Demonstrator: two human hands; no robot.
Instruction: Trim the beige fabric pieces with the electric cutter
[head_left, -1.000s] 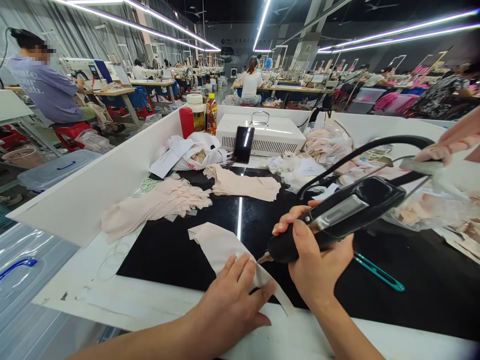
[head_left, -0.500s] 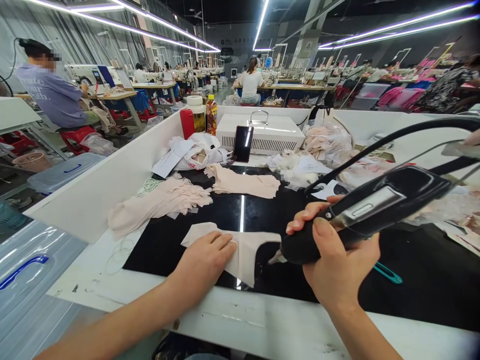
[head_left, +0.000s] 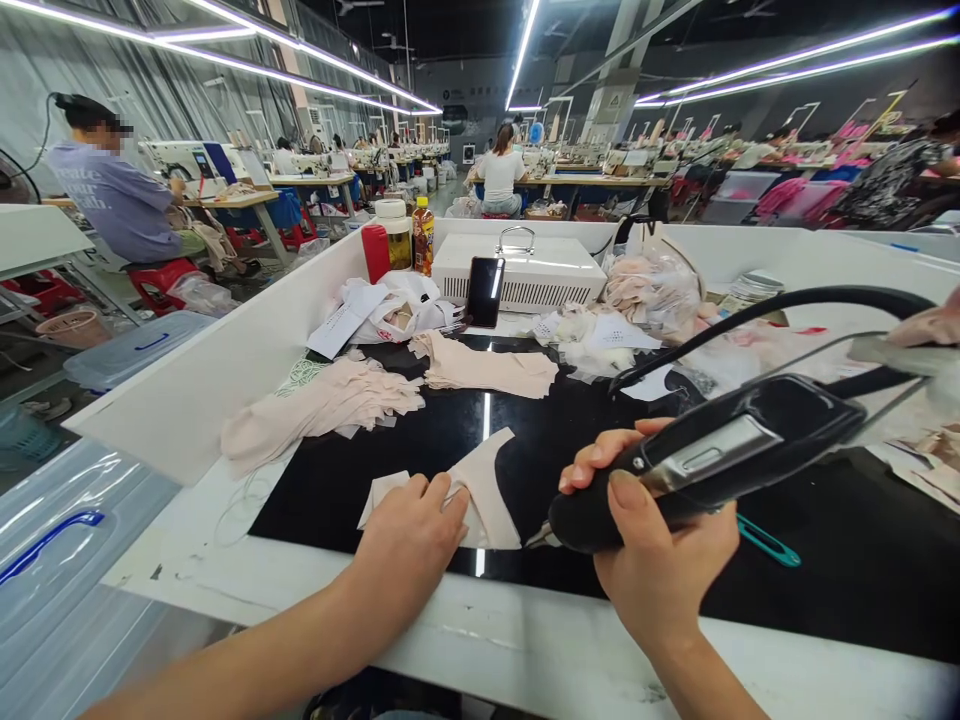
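- turned under the left hand (head_left: 416,525) since half a second ago, the pale fabric piece (head_left: 489,485) now has one end pointing up and away from the fingers; the metal tip (head_left: 541,537) of the black handheld tool (head_left: 720,450) has come closer to the cloth.
- left hand: fingers bent and close together, pressing on the fabric piece; cannot tell whether they pinch it.
- right hand (head_left: 660,540): wrapped around the black handheld tool, thumb on top, its tip just beside the cloth's near right corner.
- below both hands: a glossy black sheet (head_left: 442,440), with the fabric piece lying on it.
- right of the right hand: a slim teal tool (head_left: 769,542), partly hidden.
- beyond the left hand: one pale stack (head_left: 322,405) to the left, another pale stack (head_left: 491,368) ahead.
- farther out: an upright phone (head_left: 486,292) before a white vented box (head_left: 525,262).
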